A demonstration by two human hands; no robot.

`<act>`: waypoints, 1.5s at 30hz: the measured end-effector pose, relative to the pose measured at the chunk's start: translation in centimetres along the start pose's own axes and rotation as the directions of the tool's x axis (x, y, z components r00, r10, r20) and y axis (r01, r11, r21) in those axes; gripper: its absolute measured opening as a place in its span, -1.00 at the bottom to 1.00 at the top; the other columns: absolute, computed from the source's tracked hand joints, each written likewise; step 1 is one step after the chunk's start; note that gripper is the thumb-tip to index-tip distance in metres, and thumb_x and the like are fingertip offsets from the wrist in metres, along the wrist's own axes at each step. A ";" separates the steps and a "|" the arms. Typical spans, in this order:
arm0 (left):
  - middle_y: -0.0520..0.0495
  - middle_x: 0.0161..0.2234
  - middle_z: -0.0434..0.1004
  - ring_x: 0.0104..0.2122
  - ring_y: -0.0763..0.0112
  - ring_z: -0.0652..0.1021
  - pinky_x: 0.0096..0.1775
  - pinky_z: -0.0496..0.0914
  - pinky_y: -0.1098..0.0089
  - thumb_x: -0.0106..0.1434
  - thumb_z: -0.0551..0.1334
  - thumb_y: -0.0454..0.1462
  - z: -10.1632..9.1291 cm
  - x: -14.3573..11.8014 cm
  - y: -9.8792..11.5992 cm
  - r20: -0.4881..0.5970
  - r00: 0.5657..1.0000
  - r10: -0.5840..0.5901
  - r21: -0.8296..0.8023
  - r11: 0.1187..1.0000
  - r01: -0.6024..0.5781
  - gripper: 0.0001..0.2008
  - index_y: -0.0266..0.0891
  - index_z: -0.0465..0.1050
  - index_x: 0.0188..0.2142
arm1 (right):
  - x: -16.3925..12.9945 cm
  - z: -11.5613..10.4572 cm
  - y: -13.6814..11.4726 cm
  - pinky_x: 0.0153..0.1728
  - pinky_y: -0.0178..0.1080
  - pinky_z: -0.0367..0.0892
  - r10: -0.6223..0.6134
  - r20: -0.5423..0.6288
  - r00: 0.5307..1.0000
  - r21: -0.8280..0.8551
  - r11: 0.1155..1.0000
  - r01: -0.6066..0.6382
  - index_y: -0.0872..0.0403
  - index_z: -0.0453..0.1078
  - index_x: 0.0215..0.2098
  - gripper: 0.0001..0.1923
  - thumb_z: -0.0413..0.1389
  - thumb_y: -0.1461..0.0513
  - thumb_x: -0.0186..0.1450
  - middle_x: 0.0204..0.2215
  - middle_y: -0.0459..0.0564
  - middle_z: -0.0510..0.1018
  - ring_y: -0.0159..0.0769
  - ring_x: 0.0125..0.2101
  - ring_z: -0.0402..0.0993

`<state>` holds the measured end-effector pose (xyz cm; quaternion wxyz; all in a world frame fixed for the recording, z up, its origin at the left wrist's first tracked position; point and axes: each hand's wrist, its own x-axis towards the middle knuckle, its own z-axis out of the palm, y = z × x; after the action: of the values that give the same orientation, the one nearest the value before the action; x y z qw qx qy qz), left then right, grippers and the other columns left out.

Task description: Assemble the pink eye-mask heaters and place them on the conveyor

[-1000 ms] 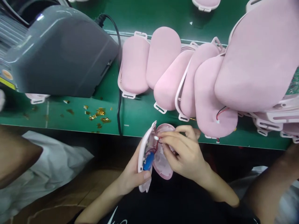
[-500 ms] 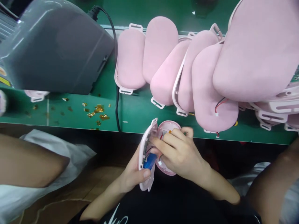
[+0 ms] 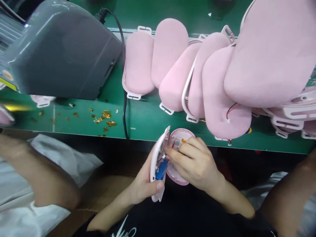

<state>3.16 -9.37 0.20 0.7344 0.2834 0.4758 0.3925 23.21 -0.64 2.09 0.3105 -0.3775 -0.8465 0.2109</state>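
Observation:
My left hand (image 3: 144,182) grips a pink shell half (image 3: 158,158) from below, held on edge with a blue battery (image 3: 161,169) inside it. Beside it lies the other pink shell half (image 3: 179,136), open toward me, with a small part and an orange bit inside. My right hand (image 3: 195,163) rests over that half, fingertips pinched at the wires between the two halves, just above the battery. Both hands hang below the front edge of the green table (image 3: 143,118).
A row of pink padded shells (image 3: 172,65) overlaps across the table, one with a red-black wire (image 3: 230,113). A grey machine (image 3: 64,49) stands at left with a black cable (image 3: 124,98). Gold scraps (image 3: 105,118) lie near it. Other people's arms (image 3: 41,177) flank me.
My right fingertips moved from the top of the open shell down to the wires by the battery. The arm at left swung lower and nearer. The view shifted slightly.

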 end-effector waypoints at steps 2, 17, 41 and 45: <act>-0.31 0.52 0.25 0.55 -0.34 0.19 0.56 0.01 -0.23 0.22 0.51 0.14 0.1 0.1 0.0 0.001 1.000 0.014 0.012 1.000 -0.014 0.05 -0.15 0.18 0.54 | 0.0 0.2 -0.1 -0.38 -0.11 0.22 -0.005 -0.012 1.000 -0.030 1.000 0.004 0.10 0.64 0.03 -0.80 0.18 0.29 0.53 -0.48 -0.13 0.50 -0.25 -0.37 0.35; -0.34 0.41 0.41 0.48 -0.36 0.32 0.48 0.24 -0.27 0.26 0.47 0.12 -0.3 0.4 -0.1 0.039 0.998 0.039 0.011 0.999 -0.039 -0.01 -0.19 0.19 0.53 | 0.5 -0.2 -0.2 -0.31 -0.11 0.19 -0.015 0.020 1.000 0.008 1.000 0.015 0.11 0.61 -0.13 -0.77 0.11 0.24 0.57 -0.48 -0.10 0.46 -0.25 -0.36 0.29; -0.32 0.56 0.21 0.52 -0.34 0.27 0.52 0.15 -0.18 0.16 0.58 0.11 -1.2 0.9 0.7 0.020 0.999 0.033 0.360 0.932 -0.038 0.18 -0.10 0.08 0.60 | 1.5 -1.1 0.6 -0.17 -0.09 0.23 -0.090 0.268 0.959 -0.044 0.993 0.106 0.09 0.56 -0.29 -0.80 0.12 0.37 0.43 -0.31 -0.01 0.56 -0.14 -0.20 0.38; -0.31 0.49 0.35 0.46 -0.38 0.36 0.49 0.23 -0.22 0.10 0.62 0.02 -1.1 1.1 1.4 -0.002 1.000 -0.019 0.307 0.951 0.018 0.12 -0.11 0.23 0.55 | 1.3 -0.7 1.6 -0.20 -0.12 0.29 -0.090 0.206 0.974 -0.020 0.995 0.097 0.10 0.58 -0.24 -0.78 0.11 0.36 0.51 -0.25 -0.01 0.63 -0.18 -0.22 0.43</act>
<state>1.92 -7.68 0.39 0.6851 0.3898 0.5335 0.3067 23.86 1.45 2.12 0.2255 -0.3182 -0.8939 0.2210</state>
